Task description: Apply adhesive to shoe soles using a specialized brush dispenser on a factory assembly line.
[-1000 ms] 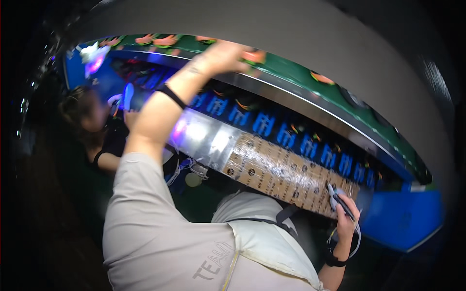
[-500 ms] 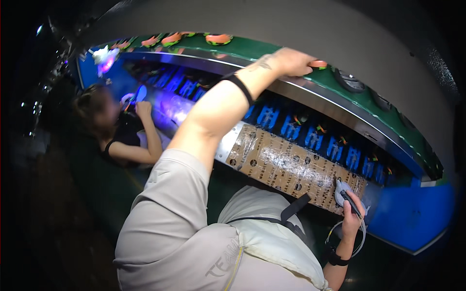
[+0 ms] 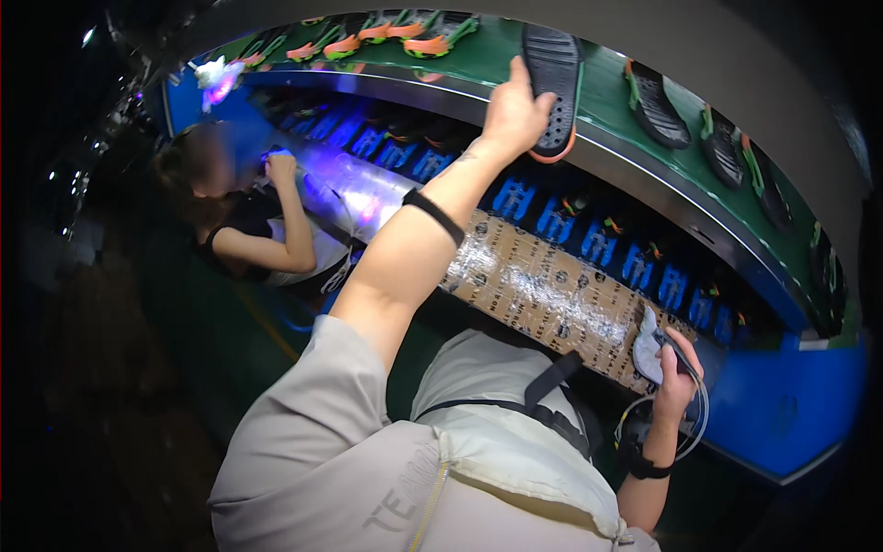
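Note:
My left hand (image 3: 511, 114) is stretched up to the green conveyor belt (image 3: 635, 129) and grips the near edge of a black shoe sole (image 3: 555, 64) with an orange rim, which lies on the belt. Low at the right, my right hand (image 3: 676, 379) is closed around a dark pen-like tool (image 3: 673, 348) with a thin looped cable (image 3: 699, 425). A small whitish piece (image 3: 646, 345) sits against the fingers of that hand, at the edge of a foil-covered brown panel (image 3: 552, 296).
More black soles (image 3: 655, 103) and orange-green ones (image 3: 386, 33) lie along the curved belt. Beneath it runs a row of blue holders (image 3: 598, 244). A co-worker (image 3: 241, 219) sits at the left, hands at the lit bench. A blue bin (image 3: 791, 405) stands at right.
My left arm has swung to the right along the belt and the hand has closed on the black sole. The right hand stays low with the tool.

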